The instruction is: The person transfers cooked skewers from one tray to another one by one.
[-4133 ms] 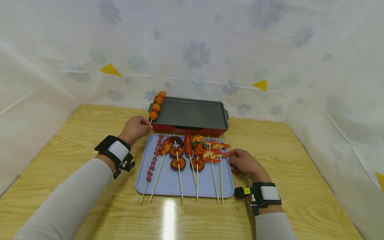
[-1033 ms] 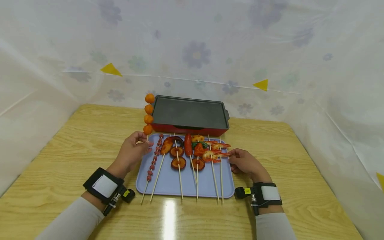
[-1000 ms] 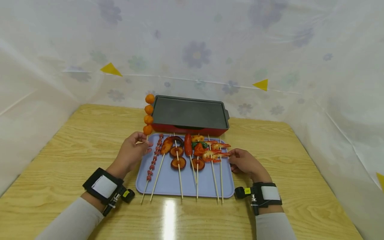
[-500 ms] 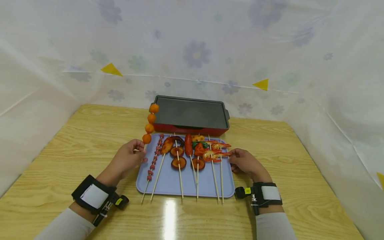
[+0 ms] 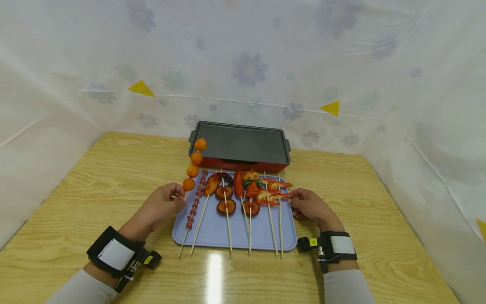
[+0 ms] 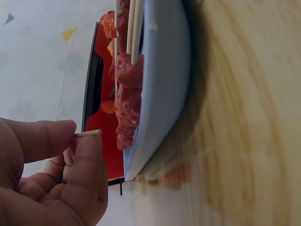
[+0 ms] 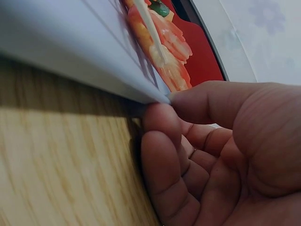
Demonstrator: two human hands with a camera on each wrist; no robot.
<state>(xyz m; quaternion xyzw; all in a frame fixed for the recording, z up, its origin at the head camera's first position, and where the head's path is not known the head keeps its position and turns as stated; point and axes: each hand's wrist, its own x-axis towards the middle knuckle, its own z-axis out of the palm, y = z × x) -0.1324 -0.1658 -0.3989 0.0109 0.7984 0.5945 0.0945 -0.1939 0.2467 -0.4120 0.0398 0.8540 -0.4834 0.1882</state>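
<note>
My left hand [image 5: 163, 204] pinches the stick of a skewer of orange balls [image 5: 193, 171] between thumb and fingers. The skewer tilts over the tray's left edge, its far ball overlapping the grill's corner in the head view. Between thumb and fingertip, the stick's end [image 6: 88, 133] shows in the left wrist view. My right hand [image 5: 313, 207] grips the right rim of the lavender tray [image 5: 237, 236], thumb on top and fingers beneath. On the tray lie a skewer of small red meat pieces [image 5: 193, 207], mushroom slices [image 5: 226, 207], a sausage [image 5: 238, 183] and shrimp skewers [image 5: 271, 196].
Behind the tray stands a red tabletop grill [image 5: 243, 143] with a dark flat plate. Several skewer sticks jut over the tray's front edge. The wooden table [image 5: 102, 181] meets a flower-patterned white curtain [image 5: 247, 71] at the back and sides.
The left hand has drawn the skewer of orange balls back from the grill toward me, down beside the tray's left edge, tilting it rightward. The right hand has stayed on the tray rim.
</note>
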